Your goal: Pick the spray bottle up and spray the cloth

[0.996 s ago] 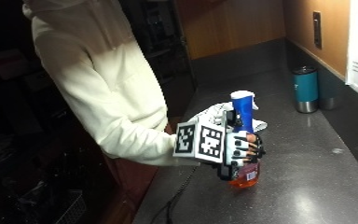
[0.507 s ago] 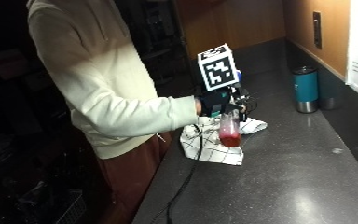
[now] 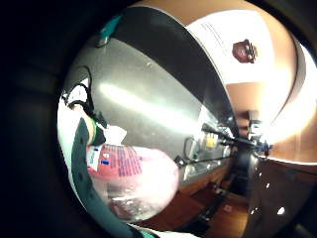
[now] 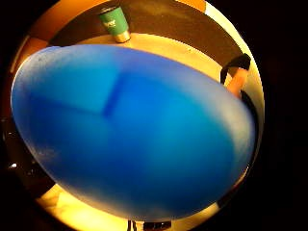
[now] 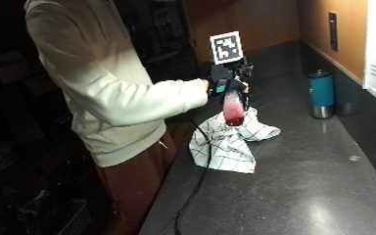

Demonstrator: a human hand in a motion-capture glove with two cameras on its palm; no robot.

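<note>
1. We hold the spray bottle in the gloved right hand, fingers curled round it, lifted above the checked cloth on the desk.
2. The pickup looks done; spraying remains.
3. The cloth lies near the desk's left edge; a teal tumbler stands well apart, far right.

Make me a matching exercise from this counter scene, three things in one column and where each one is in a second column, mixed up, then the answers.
Things:
1. spray bottle
2. checked cloth
3. teal tumbler

Places:
A. standing upright near the back wall
B. lying crumpled at the counter's front edge
C. held in the gloved right hand, off the counter

Pairs: 1-C, 2-B, 3-A
</note>
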